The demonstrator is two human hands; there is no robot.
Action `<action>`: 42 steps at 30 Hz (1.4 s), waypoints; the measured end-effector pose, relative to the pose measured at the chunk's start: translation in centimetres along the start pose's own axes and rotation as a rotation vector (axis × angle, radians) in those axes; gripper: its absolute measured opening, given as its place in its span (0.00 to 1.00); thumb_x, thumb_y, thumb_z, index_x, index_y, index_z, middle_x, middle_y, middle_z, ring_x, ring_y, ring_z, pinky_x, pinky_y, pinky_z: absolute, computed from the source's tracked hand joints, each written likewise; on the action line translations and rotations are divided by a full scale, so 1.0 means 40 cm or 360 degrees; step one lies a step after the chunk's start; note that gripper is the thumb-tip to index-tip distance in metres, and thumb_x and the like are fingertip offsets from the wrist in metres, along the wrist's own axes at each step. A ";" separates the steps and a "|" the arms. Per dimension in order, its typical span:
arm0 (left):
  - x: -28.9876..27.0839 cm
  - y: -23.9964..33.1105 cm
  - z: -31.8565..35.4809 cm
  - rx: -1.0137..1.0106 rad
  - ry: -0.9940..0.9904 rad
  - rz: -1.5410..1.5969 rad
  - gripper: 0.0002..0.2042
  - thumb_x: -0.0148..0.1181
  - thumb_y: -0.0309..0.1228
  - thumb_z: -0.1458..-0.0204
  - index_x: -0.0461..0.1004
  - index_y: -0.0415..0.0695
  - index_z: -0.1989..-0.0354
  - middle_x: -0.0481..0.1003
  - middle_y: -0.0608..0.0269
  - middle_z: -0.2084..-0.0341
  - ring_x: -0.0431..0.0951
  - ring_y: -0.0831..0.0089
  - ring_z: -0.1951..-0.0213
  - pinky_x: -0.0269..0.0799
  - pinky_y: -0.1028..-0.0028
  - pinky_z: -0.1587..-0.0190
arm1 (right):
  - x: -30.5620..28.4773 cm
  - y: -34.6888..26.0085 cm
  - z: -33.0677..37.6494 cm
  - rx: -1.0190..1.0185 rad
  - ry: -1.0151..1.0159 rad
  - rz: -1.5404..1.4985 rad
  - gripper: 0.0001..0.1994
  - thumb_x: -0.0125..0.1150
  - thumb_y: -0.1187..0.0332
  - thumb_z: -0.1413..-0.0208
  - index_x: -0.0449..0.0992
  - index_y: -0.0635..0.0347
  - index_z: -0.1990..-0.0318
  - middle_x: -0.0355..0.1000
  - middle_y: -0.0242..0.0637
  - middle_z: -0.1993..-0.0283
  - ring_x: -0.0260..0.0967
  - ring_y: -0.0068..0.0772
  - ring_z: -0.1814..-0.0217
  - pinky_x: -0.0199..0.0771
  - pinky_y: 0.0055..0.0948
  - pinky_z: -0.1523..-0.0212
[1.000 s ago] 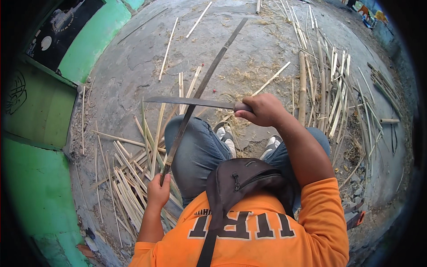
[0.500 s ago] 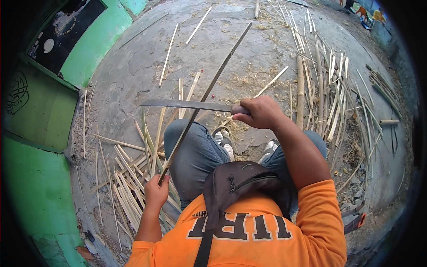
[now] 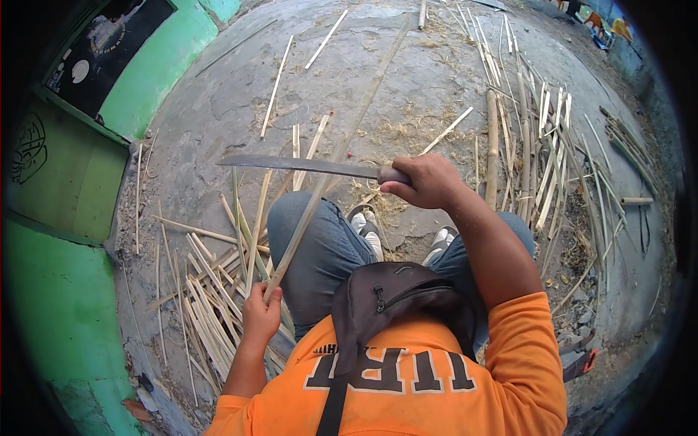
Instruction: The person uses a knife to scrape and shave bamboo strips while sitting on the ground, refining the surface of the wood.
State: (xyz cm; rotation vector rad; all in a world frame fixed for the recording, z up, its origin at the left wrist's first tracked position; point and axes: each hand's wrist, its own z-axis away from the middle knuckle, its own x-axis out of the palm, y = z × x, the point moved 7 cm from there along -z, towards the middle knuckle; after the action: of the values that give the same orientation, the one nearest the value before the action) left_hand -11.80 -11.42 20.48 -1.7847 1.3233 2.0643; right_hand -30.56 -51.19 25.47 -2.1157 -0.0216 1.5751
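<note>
Since a sec ago the bamboo strip [image 3: 331, 171] has tipped a bit more upright in the picture, its far end swinging further away, and the knife [image 3: 298, 166] has slid a touch along it; hands sit roughly where they were.

Strip: long, thin, pale; probably light and springy, stiff along its length but bendy sideways, w/ split edges that could be sharp or splintery. Best held near the bottom end, where the left hand [image 3: 260, 317] already has it, fingers curled tight round it, thumb side up. A second grip further up would steady it, but that's my guess.

Its long axis runs from the left fingers, low beside the left knee, up and to the right, far away from the person toward the top of the ground; far tip reaches nearly the picture's upper edge. It leans across the left thigh.

Knife lies almost level, crossing the strip about midway, well above the left fingers. Blade points left, away from the right hand [image 3: 425, 182]; that fist is closed round the handle, fingers pressed together, knuckles up. Can't tell if the edge is biting into the strip or just resting on it.

Just beside the left fingers, to their left, a heap of cut strips [image 3: 211, 291]. Right of the right fist, more poles [image 3: 531, 152] scattered on the concrete ground [image 3: 218, 109]. Green wall [image 3: 58, 305] off to the left.
</note>
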 end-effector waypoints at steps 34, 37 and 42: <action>0.079 -0.045 -0.007 -0.0015 -0.0243 0.0151 0.32 0.45 0.56 0.28 0.74 0.35 0.69 0.67 0.52 0.84 0.69 0.57 0.79 0.65 0.61 0.71 | 0.085 0.006 -0.023 -0.0146 0.0113 0.0111 0.28 0.57 0.35 0.38 0.74 0.55 0.65 0.77 0.45 0.73 0.78 0.58 0.69 0.74 0.52 0.69; 0.072 -0.039 -0.012 -0.0045 -0.0295 0.0123 0.31 0.46 0.56 0.29 0.79 0.38 0.67 0.74 0.45 0.81 0.78 0.43 0.74 0.71 0.57 0.70 | 0.104 0.006 -0.023 -0.0123 0.0062 0.0139 0.28 0.57 0.34 0.38 0.74 0.54 0.64 0.77 0.45 0.73 0.78 0.57 0.69 0.75 0.52 0.68; 0.087 -0.081 0.000 -0.0073 -0.0287 0.0130 0.32 0.45 0.58 0.30 0.79 0.37 0.66 0.74 0.45 0.81 0.78 0.43 0.73 0.71 0.56 0.69 | 0.103 -0.050 -0.025 -0.0140 -0.0074 0.0098 0.28 0.58 0.35 0.39 0.74 0.53 0.64 0.78 0.44 0.72 0.78 0.56 0.68 0.74 0.52 0.69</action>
State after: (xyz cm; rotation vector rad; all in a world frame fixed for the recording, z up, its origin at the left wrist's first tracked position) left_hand -10.96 -10.96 15.83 -1.5417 1.3290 2.2545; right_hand -27.75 -48.60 22.79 -2.1652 -0.0425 1.6878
